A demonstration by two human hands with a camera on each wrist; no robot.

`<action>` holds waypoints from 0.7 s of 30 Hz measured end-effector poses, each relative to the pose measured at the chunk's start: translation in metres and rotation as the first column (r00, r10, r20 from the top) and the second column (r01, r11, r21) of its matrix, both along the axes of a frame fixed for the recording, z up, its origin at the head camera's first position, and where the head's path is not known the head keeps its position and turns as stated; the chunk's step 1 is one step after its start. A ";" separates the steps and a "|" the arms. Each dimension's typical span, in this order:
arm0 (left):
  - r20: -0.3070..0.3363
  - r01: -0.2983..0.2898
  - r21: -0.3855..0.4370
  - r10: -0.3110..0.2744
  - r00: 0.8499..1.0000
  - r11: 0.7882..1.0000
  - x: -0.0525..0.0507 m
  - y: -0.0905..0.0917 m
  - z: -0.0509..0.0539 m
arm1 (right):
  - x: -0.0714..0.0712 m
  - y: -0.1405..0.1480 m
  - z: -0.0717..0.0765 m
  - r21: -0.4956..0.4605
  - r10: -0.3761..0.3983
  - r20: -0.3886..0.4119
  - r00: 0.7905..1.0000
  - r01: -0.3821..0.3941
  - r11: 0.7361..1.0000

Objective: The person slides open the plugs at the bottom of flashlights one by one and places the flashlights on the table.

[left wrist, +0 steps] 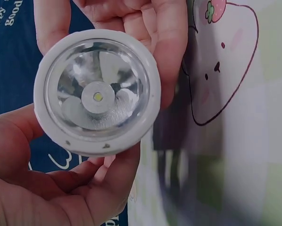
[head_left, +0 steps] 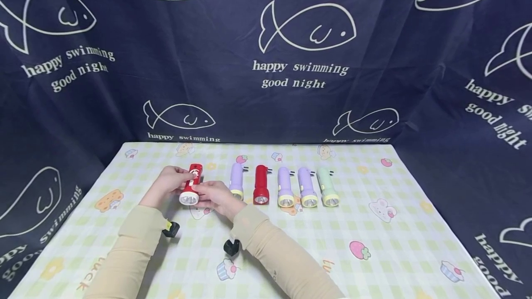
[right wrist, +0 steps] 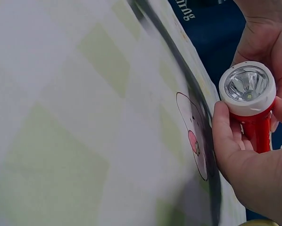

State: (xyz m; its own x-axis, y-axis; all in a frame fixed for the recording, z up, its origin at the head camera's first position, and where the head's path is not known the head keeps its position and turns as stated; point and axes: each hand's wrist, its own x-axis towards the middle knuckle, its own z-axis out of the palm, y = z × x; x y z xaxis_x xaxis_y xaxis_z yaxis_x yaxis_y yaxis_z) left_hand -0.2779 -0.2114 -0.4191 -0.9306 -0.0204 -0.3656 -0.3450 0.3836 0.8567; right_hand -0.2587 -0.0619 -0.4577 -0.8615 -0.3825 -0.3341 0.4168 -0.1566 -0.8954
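Note:
A red flashlight (head_left: 194,182) with a white head is held by both hands at the left of the row, its lens toward me. My left hand (head_left: 171,180) grips the red body from the left, thumb on its front. From the right, my right hand (head_left: 219,197) pinches it near the white head between thumb and fingers. The left wrist view looks straight into the clear lens (left wrist: 98,97) and hides the body behind it. Seen from the right wrist, the flashlight (right wrist: 247,89) stands off the cloth, with fingers on both sides.
Right of the hands, a purple flashlight (head_left: 236,180), a plain red one (head_left: 261,183), two more purple ones (head_left: 284,183) and a mint green one (head_left: 327,183) lie in a row, plug prongs showing. A checked cloth (head_left: 291,243) covers the table; a navy curtain (head_left: 232,59) hangs behind.

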 end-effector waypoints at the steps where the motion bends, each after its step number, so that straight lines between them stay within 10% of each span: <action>1: -0.001 0.000 0.001 0.000 1.000 1.000 0.000 0.001 0.000 | 0.000 0.001 0.001 0.001 0.000 0.001 1.000 0.000 1.000; 21: -0.018 0.049 0.174 -0.047 0.999 0.983 -0.008 -0.001 0.002 | -0.002 0.018 0.012 -0.027 0.036 -0.055 0.998 -0.038 0.999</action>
